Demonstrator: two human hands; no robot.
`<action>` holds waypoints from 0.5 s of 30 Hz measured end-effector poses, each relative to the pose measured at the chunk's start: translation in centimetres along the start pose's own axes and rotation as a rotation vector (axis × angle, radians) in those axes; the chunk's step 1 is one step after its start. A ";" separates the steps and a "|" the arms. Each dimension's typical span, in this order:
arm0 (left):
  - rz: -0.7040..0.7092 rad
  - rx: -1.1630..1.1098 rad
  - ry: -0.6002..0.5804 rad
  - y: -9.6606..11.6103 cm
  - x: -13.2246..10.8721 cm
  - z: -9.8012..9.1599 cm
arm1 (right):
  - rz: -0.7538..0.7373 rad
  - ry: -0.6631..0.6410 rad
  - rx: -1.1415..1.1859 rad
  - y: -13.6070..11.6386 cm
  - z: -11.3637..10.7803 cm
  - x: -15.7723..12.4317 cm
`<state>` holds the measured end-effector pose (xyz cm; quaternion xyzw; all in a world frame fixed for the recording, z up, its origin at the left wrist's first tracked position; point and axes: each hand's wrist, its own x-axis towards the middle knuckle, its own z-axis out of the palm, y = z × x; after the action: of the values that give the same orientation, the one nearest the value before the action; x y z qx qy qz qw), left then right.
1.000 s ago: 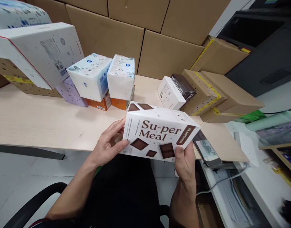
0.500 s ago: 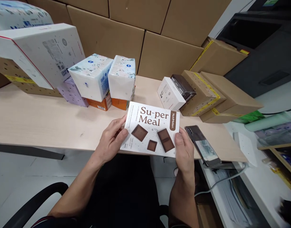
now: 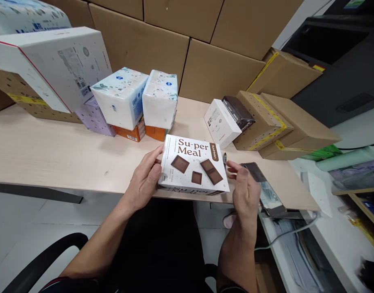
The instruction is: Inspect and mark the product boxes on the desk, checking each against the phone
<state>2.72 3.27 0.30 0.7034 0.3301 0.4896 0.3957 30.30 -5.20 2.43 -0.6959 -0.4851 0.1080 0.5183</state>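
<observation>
A white meal shake box (image 3: 191, 158) marked "Su-per Meal", with brown chocolate squares printed on top, lies at the front edge of the table. My left hand (image 3: 146, 177) grips its left side, thumb near the top edge and fingers along the far side. Off the box's right side is my right hand (image 3: 246, 187), its fingers loosely bent and apart, holding nothing. Just beyond those fingertips a dark pen-like object (image 3: 225, 158) lies beside the box, partly hidden. A phone (image 3: 263, 189) is to the right of my right hand.
Tissue packs (image 3: 121, 97) stand on orange boxes (image 3: 156, 133) at the back left, near a large white box (image 3: 68, 67). Back right are a small white box (image 3: 220, 124), a dark box (image 3: 238, 112) and taped cartons (image 3: 260, 122). Stacked cartons (image 3: 138, 44) form a wall behind.
The meal shake box has tipped flatter and lower, showing its front side. My right hand has let go of it and moved right, uncovering the pen-like object.
</observation>
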 end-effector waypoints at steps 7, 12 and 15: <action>0.179 0.055 -0.113 0.3 -0.1 -0.3 | -0.045 -0.166 -0.550 1.5 -0.1 2.2; 0.260 0.167 -0.180 0.7 -0.2 -0.1 | -0.037 -0.241 -0.491 1.7 0.1 2.7; 0.241 0.182 -0.181 0.6 -0.2 0.0 | 0.042 -0.112 -0.160 1.9 -0.1 2.8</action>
<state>2.67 2.83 0.75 0.8120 0.2497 0.4362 0.2968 32.87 -3.03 1.96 -0.7380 -0.5058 0.1184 0.4307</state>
